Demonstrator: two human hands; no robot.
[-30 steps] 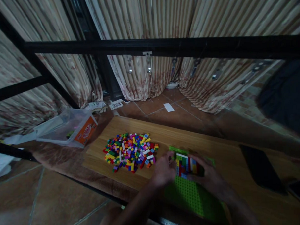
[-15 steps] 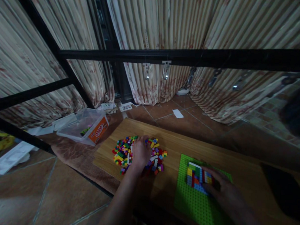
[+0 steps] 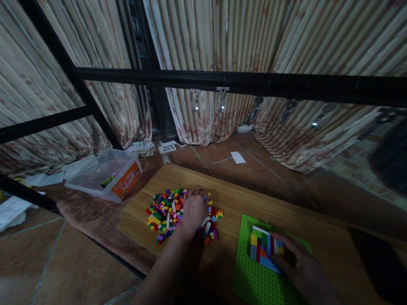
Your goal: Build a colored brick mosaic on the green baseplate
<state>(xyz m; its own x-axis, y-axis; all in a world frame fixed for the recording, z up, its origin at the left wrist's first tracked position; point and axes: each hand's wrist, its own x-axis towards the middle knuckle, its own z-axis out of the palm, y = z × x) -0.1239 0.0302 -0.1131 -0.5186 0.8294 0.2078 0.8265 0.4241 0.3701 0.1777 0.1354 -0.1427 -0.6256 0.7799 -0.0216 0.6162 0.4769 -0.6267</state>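
A loose heap of small coloured toy bricks (image 3: 165, 210) lies on the wooden tabletop. Over the heap's right side is my left hand (image 3: 194, 209), its fingers curled downward among the bricks; the fingertips are hidden, and so is anything between them. To the right, a green studded baseplate (image 3: 244, 267) bears a flat block of joined toy bricks (image 3: 261, 249) in yellow, green, blue, red and orange. My right hand (image 3: 303, 265) grips this block from its right side, thumb at the near edge and fingers along the far edge. Its right end is covered by the hand.
A black flat object (image 3: 380, 261) lies at the table's (image 3: 187, 175) right end. Left of the table stands a clear plastic box (image 3: 90, 182) with an orange label. A black metal rail (image 3: 187, 79) crosses in front of the curtains (image 3: 245, 38). Papers lie on the floor.
The view has shifted slightly. My left hand has moved a little across the heap toward its far right side. My right hand stays at the brick block.
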